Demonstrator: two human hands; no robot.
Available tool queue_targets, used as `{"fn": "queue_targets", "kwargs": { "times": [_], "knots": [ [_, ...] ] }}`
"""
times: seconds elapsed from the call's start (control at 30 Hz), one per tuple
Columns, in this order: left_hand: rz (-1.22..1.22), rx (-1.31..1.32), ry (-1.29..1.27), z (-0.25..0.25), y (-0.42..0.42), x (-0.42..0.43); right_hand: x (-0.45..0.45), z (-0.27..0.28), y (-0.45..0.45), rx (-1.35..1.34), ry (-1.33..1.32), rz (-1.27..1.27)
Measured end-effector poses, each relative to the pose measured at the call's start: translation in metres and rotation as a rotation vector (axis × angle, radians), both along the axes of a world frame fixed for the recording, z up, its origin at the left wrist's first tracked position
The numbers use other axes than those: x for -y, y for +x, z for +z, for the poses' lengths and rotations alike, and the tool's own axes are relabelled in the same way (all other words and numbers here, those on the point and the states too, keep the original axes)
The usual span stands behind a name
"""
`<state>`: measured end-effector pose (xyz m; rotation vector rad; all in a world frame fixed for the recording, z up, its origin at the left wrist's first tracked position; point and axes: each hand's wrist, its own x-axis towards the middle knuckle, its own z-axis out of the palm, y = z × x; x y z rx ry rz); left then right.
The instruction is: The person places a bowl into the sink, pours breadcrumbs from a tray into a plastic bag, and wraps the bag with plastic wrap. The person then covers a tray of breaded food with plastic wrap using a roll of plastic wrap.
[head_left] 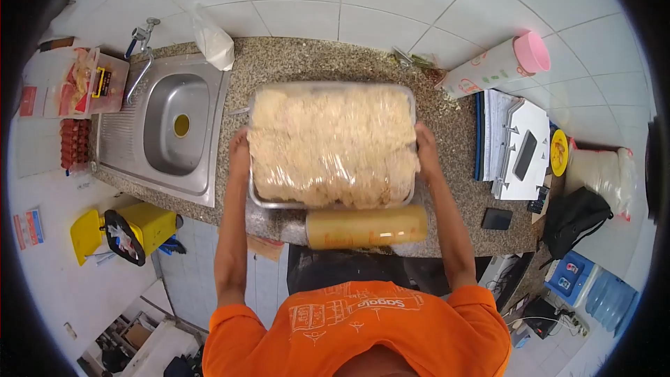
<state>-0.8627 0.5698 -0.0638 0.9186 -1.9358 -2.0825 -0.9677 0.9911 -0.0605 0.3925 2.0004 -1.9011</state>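
A metal tray (254, 202) full of pale, breaded-looking food (331, 143) lies on the granite counter, with shiny clear film over it. My left hand (239, 151) grips the tray's left side, its fingers partly hidden at the rim. On the right side, my right hand (426, 150) holds the opposite edge in the same way. Between the tray and my body sits a large roll of yellowish cling film (366, 228), close to the tray's near edge. Neither hand touches the roll.
At the left is a steel sink (180, 122) with a tap (145, 49); a plastic bag (211, 40) stands behind. To the right are stacked cups (488, 68), papers and binders (513, 139), a phone (525, 156), a black wallet-like item (497, 219) and a yellow bowl (559, 153).
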Motion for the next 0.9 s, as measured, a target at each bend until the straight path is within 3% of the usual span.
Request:
{"fn": "queue_targets", "kwargs": {
  "times": [0.1,0.17,0.23,0.3,0.4,0.43,0.5,0.57,0.6,0.63,0.67,0.73,0.9],
  "knots": [
    [-0.061,-0.063,-0.311,0.073,-0.039,0.021,0.007,0.078,-0.042,-0.184,-0.145,0.116],
    [-0.060,-0.146,-0.213,0.157,-0.059,0.022,0.014,0.147,-0.061,-0.298,-0.159,0.112],
    [0.006,-0.252,-0.279,0.221,-0.060,0.030,0.017,0.210,-0.067,-0.414,-0.181,0.088],
    [0.209,-0.238,-0.055,0.308,-0.045,-0.010,0.016,0.260,-0.059,-0.429,-0.201,0.022],
    [0.205,-0.230,-0.044,0.348,0.000,-0.011,0.005,0.285,-0.029,-0.491,-0.162,-0.013],
    [0.209,-0.233,-0.048,0.345,0.018,-0.014,-0.009,0.273,-0.023,-0.481,-0.031,-0.017],
    [0.140,-0.208,-0.113,0.318,0.056,-0.017,-0.008,0.255,0.019,-0.298,-0.060,-0.149],
    [0.245,-0.081,-0.304,0.253,0.096,-0.010,-0.025,0.205,0.053,-0.216,0.006,-0.022],
    [0.245,0.012,-0.299,0.231,0.110,-0.022,-0.001,0.234,0.084,-0.102,0.074,-0.008],
    [0.187,0.092,-0.166,0.222,0.120,-0.040,-0.009,0.193,0.097,-0.119,0.066,0.041],
    [0.080,0.120,-0.164,0.181,0.137,-0.033,-0.021,0.147,0.107,-0.004,-0.058,0.098],
    [0.078,0.159,0.064,0.121,0.155,-0.039,-0.033,0.070,0.124,-0.065,0.009,0.150],
    [-0.018,0.186,0.003,-0.003,0.166,-0.038,-0.041,-0.018,0.117,0.012,0.175,0.347]
  ]
}}
